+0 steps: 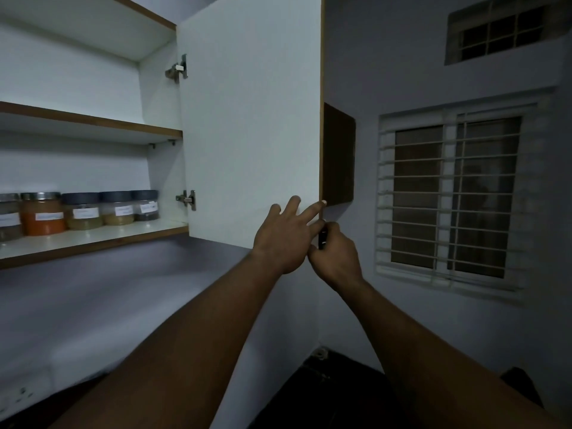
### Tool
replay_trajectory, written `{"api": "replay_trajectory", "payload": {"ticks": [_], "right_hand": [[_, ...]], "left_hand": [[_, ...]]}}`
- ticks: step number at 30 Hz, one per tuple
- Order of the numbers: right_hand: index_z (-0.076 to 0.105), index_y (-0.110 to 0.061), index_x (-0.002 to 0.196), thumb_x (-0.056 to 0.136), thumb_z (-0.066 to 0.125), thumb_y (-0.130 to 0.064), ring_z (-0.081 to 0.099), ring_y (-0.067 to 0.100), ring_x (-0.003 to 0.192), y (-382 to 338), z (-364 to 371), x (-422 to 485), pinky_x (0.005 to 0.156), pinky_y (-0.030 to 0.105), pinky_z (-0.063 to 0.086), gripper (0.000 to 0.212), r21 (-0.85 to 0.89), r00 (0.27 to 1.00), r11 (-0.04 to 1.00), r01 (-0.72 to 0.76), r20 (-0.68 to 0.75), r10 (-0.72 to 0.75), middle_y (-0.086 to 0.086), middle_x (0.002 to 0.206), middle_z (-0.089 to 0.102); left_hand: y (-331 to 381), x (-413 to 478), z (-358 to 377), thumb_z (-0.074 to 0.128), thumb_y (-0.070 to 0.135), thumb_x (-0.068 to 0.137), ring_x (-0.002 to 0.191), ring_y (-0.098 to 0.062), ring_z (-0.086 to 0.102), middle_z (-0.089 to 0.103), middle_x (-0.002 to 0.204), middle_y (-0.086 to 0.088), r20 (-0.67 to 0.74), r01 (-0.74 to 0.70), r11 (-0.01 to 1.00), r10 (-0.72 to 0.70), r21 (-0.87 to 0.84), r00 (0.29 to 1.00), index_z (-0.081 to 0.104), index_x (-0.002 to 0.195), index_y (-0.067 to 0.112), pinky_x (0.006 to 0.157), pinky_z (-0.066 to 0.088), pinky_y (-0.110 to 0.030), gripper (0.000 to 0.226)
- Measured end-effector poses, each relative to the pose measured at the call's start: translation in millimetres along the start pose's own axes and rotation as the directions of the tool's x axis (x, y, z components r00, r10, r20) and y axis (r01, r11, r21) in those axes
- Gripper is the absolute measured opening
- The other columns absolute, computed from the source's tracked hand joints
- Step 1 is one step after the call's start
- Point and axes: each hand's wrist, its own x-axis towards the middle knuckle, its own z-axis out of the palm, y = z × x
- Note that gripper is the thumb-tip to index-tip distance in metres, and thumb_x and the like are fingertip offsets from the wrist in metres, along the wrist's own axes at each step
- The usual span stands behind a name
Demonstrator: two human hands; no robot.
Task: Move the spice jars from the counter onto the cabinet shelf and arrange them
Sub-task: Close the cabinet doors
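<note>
Single head view, angled upward, close to the open cabinet door (250,119), window (455,196) right

Five spice jars (82,212) are counted, well left of the fingers (292,207); two hands, two shelves (93,122), two hinges (187,199), one cabinet door (250,119) and two windows (455,196) are seen.
</note>
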Motion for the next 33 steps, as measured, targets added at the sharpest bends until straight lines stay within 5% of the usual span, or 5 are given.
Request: {"api": "replay_trajectory", "payload": {"ticks": [5, 15, 18, 21, 33], "right_hand": [[0.054, -0.022, 0.106, 0.094, 0.062, -0.038, 0.064, 0.015, 0.079, -19, 17, -14, 0.069, 0.03, 0.053, 0.022, 0.031, 0.984, 0.999, 0.044, -0.175, -0.038, -0.003, 0.092, 0.065], [0.064, -0.016, 0.102, 0.101, 0.049, -0.042, 0.051, 0.004, 0.055, -78, 48, -48, 0.051, 0.019, 0.039, 0.03, 0.059, 0.899, 0.938, 0.342, -0.31, -0.309, -0.01, 0.069, 0.058], [0.064, -0.02, 0.103, 0.1, 0.049, -0.044, 0.053, 0.006, 0.053, -108, 64, -58, 0.05, 0.024, 0.045, 0.029, 0.105, 0.88, 0.894, 0.437, -0.258, -0.4, -0.01, 0.067, 0.058], [0.059, -0.029, 0.107, 0.095, 0.054, -0.049, 0.055, 0.002, 0.059, -142, 88, -74, 0.054, 0.017, 0.044, 0.024, 0.137, 0.881, 0.88, 0.454, -0.217, -0.421, -0.019, 0.072, 0.055], [0.035, -0.026, 0.145, 0.085, 0.052, -0.076, 0.065, 0.025, 0.113, -274, 186, -110, 0.072, 0.031, 0.052, 0.08, 0.075, 0.88, 0.877, 0.474, -0.007, -0.475, 0.001, 0.147, 0.048]], "left_hand": [[-18, -24, -3, 0.051, 0.027, 0.09, 0.137, -0.036, 0.041, 0.041, 0.157, -0.005, -0.149, -0.037, 0.999, 0.04, 0.023, 0.988, 0.059, 0.138, 0.027, 0.102, 0.042, -0.052, 0.048], [-76, -90, -21, 0.01, 0.018, 0.097, 0.134, -0.037, 0.039, 0.023, 0.166, -0.007, -0.303, 0.033, 0.992, 0.007, 0.125, 0.953, 0.041, 0.151, 0.029, 0.098, 0.034, -0.051, 0.063], [-97, -117, -29, 0.023, 0.03, 0.104, 0.137, -0.038, 0.037, 0.023, 0.166, -0.007, -0.347, 0.091, 0.991, -0.051, 0.099, 0.936, 0.046, 0.147, 0.027, 0.101, 0.034, -0.052, 0.049], [-123, -151, -33, 0.051, 0.038, 0.1, 0.143, -0.037, 0.033, 0.019, 0.167, -0.005, -0.342, 0.151, 0.986, -0.117, 0.074, 0.932, 0.049, 0.142, 0.026, 0.107, 0.033, -0.052, 0.044], [-221, -293, -84, 0.055, 0.018, 0.092, 0.155, -0.038, 0.011, -0.001, 0.171, 0.001, -0.001, 0.329, 0.911, -0.34, 0.248, 0.941, 0.025, 0.159, 0.034, 0.119, 0.024, -0.06, 0.075]]}}
